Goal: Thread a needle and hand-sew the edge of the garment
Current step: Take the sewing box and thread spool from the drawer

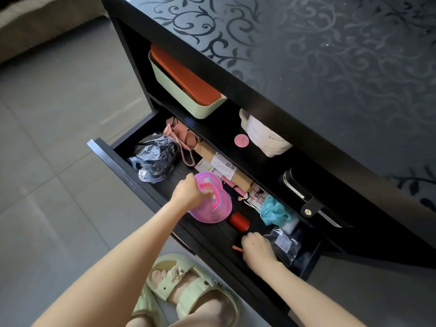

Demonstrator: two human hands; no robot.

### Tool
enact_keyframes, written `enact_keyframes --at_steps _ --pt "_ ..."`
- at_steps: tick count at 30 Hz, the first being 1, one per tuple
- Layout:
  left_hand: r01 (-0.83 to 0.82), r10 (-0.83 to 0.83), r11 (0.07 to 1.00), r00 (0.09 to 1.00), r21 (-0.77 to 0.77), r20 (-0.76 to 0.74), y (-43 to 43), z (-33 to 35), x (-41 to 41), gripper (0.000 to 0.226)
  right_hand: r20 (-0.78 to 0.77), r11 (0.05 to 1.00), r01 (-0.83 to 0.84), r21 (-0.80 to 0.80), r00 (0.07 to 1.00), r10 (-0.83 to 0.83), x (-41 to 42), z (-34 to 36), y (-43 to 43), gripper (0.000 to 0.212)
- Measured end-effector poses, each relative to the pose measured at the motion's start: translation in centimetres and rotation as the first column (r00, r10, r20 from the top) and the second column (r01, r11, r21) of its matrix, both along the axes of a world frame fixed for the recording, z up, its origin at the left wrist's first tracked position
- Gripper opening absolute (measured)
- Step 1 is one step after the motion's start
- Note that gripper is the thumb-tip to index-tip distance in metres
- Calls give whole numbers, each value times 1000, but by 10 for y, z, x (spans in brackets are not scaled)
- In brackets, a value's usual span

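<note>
Our left hand [188,192] curls its fingers round the pink handle of the pink box [212,213], a translucent lidded case sitting mid-drawer, close to the front edge of the open black drawer [111,159]. The red thread spool [238,221] lies on its side just right of that box, on the drawer floor between our two hands. Our right hand [258,249] is down near the drawer's front right corner, knuckles up and fingers bent under. A thin red stick [237,248] pokes out beside it, and we cannot tell whether the hand grips it or anything else. A clear plastic bag [286,244] with dark contents touches that hand on its right. A teal ruffled cloth [276,211] lies toward the back right. A crumpled black bag [155,156] and a pink strap [181,138] fill the left end. A labelled cardboard box [224,166] runs along the back edge. On the shelf above sit a green bin with an orange lid [186,83] and a white pouch [264,138].
</note>
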State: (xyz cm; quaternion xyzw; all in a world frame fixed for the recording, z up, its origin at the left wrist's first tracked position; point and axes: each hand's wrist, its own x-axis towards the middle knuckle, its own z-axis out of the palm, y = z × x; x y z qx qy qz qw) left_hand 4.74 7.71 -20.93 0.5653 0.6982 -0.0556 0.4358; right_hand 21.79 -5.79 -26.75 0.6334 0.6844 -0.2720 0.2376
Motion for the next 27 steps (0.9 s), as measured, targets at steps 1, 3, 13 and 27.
enact_keyframes --at_steps 1,3,13,27 --pt "-17 18 999 1000 -26 16 3 -2 0 62 -25 999 48 4 999 -48 -2 2 0 26" --pt "-61 65 994 997 -87 50 9 -6 -1 68 -106 977 206 55 974 -199 -2 8 4 22" --pt "-204 261 944 942 -259 209 19 -9 -9 72 -69 958 282 55 958 -278 -8 8 36 58" --pt "-206 241 958 955 -198 172 0 122 -42 55 -333 885 454 106 855 -398 -14 98 28 42"
